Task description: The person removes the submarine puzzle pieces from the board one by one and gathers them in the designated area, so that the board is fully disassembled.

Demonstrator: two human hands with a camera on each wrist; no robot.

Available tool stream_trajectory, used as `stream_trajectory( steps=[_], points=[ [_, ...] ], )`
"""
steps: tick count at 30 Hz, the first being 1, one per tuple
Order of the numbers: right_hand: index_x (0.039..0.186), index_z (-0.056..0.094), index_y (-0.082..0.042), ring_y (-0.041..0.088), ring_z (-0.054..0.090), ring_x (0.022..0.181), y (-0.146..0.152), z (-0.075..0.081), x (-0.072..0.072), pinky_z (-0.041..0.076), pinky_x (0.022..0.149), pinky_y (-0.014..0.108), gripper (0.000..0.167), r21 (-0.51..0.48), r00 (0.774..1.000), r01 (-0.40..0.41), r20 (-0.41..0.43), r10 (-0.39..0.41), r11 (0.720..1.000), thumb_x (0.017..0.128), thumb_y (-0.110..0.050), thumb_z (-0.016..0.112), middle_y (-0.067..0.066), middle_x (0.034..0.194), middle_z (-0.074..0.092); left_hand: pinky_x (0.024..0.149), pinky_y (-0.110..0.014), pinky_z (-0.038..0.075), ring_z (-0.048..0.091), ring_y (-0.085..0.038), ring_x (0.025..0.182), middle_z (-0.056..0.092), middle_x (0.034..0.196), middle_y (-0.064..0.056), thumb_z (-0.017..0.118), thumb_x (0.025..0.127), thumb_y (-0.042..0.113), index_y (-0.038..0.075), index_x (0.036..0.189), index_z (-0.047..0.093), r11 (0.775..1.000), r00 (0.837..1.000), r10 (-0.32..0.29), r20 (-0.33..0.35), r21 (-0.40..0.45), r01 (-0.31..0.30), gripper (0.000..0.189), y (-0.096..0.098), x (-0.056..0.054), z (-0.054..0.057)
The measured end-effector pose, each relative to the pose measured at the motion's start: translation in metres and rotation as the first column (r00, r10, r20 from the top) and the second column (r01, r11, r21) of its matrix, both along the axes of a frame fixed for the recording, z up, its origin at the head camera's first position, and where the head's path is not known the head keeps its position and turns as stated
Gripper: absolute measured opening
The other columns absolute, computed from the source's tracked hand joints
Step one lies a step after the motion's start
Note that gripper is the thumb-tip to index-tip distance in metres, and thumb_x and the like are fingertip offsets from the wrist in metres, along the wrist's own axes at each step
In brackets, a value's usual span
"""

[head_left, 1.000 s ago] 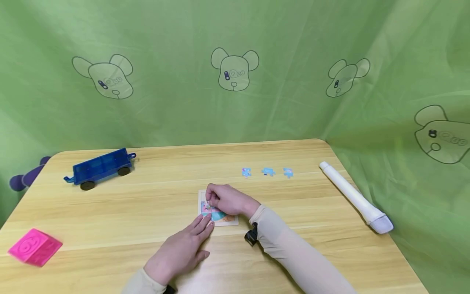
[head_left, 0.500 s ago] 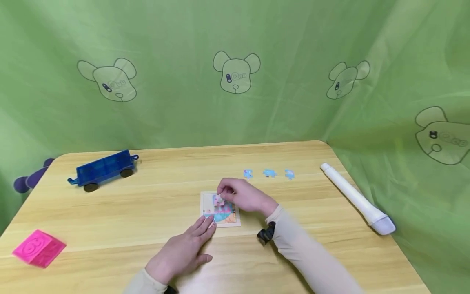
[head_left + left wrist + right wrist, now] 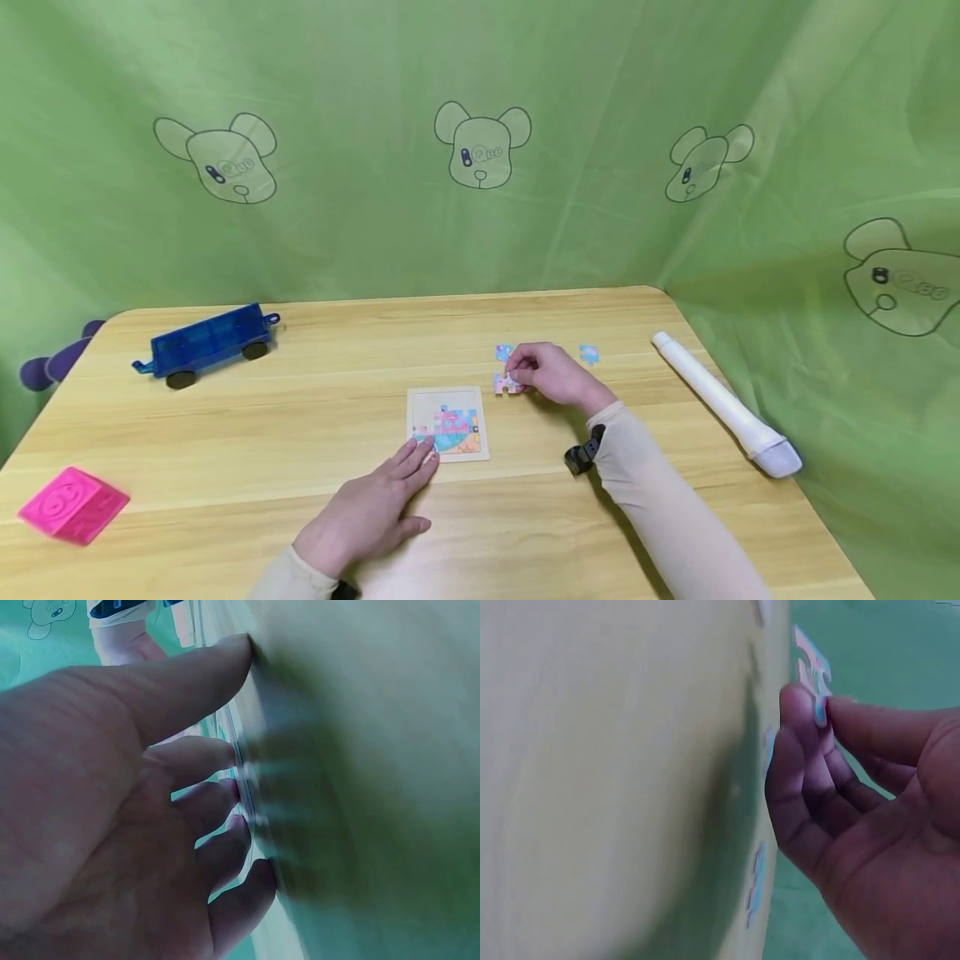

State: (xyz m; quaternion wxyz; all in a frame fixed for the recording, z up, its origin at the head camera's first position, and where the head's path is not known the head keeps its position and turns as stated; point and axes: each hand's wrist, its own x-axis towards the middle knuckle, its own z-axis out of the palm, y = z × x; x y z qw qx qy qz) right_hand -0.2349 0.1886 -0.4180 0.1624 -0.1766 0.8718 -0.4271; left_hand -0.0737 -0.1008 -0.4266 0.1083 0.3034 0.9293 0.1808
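Right fingers (image 3: 798, 706) pinch a puzzle piece (image 3: 500, 382); left fingers (image 3: 413, 463) rest loosely extended on the puzzle board (image 3: 422, 407)

Head view bright | left wrist: worktop (image 3: 397, 765) blurred beside my left fingers (image 3: 196, 761) | right wrist: dim, soft shadow

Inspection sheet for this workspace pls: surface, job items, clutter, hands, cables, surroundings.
Surface: light wood-grain table.
Job items: partly filled puzzle tray, upper-left area bare; one held puzzle piece; at least two loose blue pieces on the table beyond the tray.
Clutter: blue toy wagon, far left; pink toy block, near left; white toy microphone, right.
Left hand: fingers resting on the tray's near-left corner.
Right hand: pinching the held piece.
Cables: nothing seen.
Surroundings: green curtain printed with animal heads.
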Motion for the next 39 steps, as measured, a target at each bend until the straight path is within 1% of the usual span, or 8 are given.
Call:
stream_trajectory(
  steps=[3,9,17,22,26,30,34,39],
  points=[
    [0.097,0.065,0.001,0.020,0.061,0.076,0.002,-0.006,-0.004,0.055,0.071,0.035,0.007,0.041,1.000,0.020,-0.024,-0.019,0.999,0.095,0.003,0.058,0.009,0.085,0.061,0.099,-0.048,0.046,0.024,-0.029,0.144,0.026,0.159,-0.010,0.071,0.090,0.035,0.005,0.149,0.041,1.000,1.000,0.002,-0.001,-0.003,-0.002,0.073,0.000,0.000,0.000],
    [0.094,0.066,-0.003,0.017,0.057,0.077,0.001,-0.013,-0.009,0.049,0.073,0.032,0.007,0.136,0.995,0.033,-0.094,-0.020,0.990,0.092,0.002,0.061,0.004,0.082,0.061,0.100,-0.048,0.045,0.024,-0.029,0.145,0.025,0.160,-0.010,0.070,0.091,0.035,0.005,0.149,0.040,1.000,1.000,0.002,-0.003,-0.005,-0.002,0.073,-0.001,-0.001,-0.002],
    [0.095,0.064,-0.004,0.019,0.055,0.080,-0.002,-0.011,-0.008,0.048,0.075,0.034,0.003,0.190,0.997,0.033,-0.078,-0.018,0.981,0.093,-0.004,0.062,0.004,0.085,0.060,0.100,-0.048,0.045,0.024,-0.029,0.145,0.025,0.160,-0.009,0.070,0.091,0.036,0.005,0.150,0.041,1.000,1.000,0.002,0.000,-0.012,-0.002,0.073,-0.001,-0.001,-0.003],
    [0.097,0.063,-0.005,0.021,0.053,0.084,-0.008,-0.008,-0.004,0.048,0.077,0.036,0.006,0.259,0.990,0.044,-0.141,-0.008,0.965,0.095,-0.010,0.061,0.006,0.091,0.057,0.103,-0.048,0.043,0.025,-0.029,0.144,0.025,0.160,-0.009,0.070,0.091,0.036,0.005,0.149,0.041,1.000,1.000,0.001,0.004,-0.014,-0.001,0.072,-0.001,-0.002,-0.002],
    [0.108,0.065,-0.001,0.021,0.055,0.088,-0.022,0.000,0.006,0.050,0.082,0.036,0.015,0.255,0.979,0.026,-0.202,0.027,0.967,0.094,-0.008,0.062,0.006,0.096,0.057,0.102,-0.048,0.044,0.025,-0.029,0.144,0.026,0.159,-0.010,0.071,0.090,0.035,0.005,0.149,0.041,1.000,1.000,0.001,0.001,-0.007,-0.001,0.073,-0.001,-0.003,0.000],
    [0.119,0.064,-0.001,0.020,0.058,0.095,-0.042,0.009,0.024,0.051,0.087,0.036,0.027,0.255,0.971,-0.047,-0.215,0.104,0.966,0.092,-0.004,0.063,0.006,0.106,0.062,0.099,-0.049,0.046,0.026,-0.030,0.144,0.027,0.159,-0.011,0.073,0.088,0.035,0.004,0.149,0.042,1.000,1.000,0.001,-0.002,0.005,-0.001,0.075,-0.002,-0.002,0.001],
    [0.124,0.064,-0.003,0.021,0.058,0.103,-0.062,0.012,0.039,0.048,0.093,0.037,0.032,0.293,0.964,-0.119,-0.194,0.180,0.949,0.092,-0.007,0.067,0.007,0.114,0.063,0.094,-0.049,0.050,0.027,-0.030,0.143,0.027,0.159,-0.011,0.073,0.087,0.036,0.004,0.148,0.043,1.000,1.000,-0.003,-0.007,0.004,0.003,0.075,-0.003,-0.002,0.001],
    [0.123,0.066,-0.005,0.024,0.052,0.109,-0.078,0.006,0.049,0.044,0.097,0.039,0.034,0.385,0.937,-0.126,-0.256,0.237,0.914,0.090,-0.011,0.071,0.006,0.117,0.059,0.090,-0.048,0.052,0.026,-0.029,0.144,0.027,0.159,-0.010,0.073,0.088,0.037,0.005,0.149,0.042,1.000,1.000,-0.011,-0.009,-0.007,0.010,0.076,-0.003,-0.002,0.000]
  ],
)
